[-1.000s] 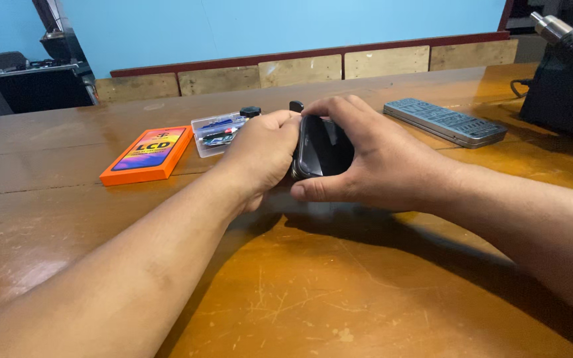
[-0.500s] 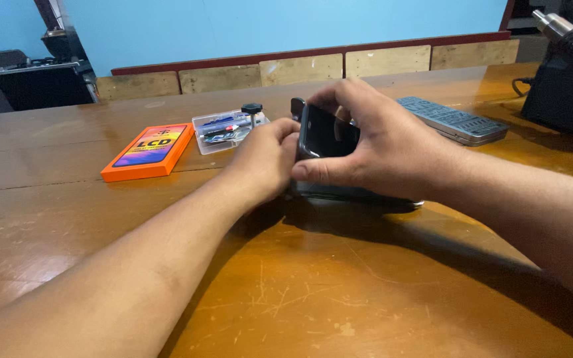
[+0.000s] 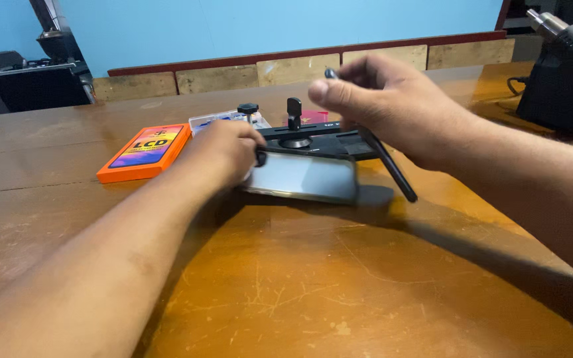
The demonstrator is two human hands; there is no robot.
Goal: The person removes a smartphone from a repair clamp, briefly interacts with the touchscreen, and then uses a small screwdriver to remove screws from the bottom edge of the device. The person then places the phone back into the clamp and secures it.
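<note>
While left hand (image 3: 223,154) grips the glossy dark phone (image 3: 303,176) lying flat, right hand (image 3: 386,106) pinches thin black tool (image 3: 382,156).

Both forearms were bare to the frame edge, no sleeves visible. Left hand (image 3: 223,154) and right hand (image 3: 392,106) were ungloved; no rings, watch or wristbands seen. Short-trimmed nail showed on the right thumb. Light hair on the left forearm.

The left hand (image 3: 223,154) is covering the phone's (image 3: 303,176) near end. The right hand (image 3: 392,109) is blurring, hiding the remote behind it. The frame's edge is cutting off the black machine (image 3: 565,79).
</note>
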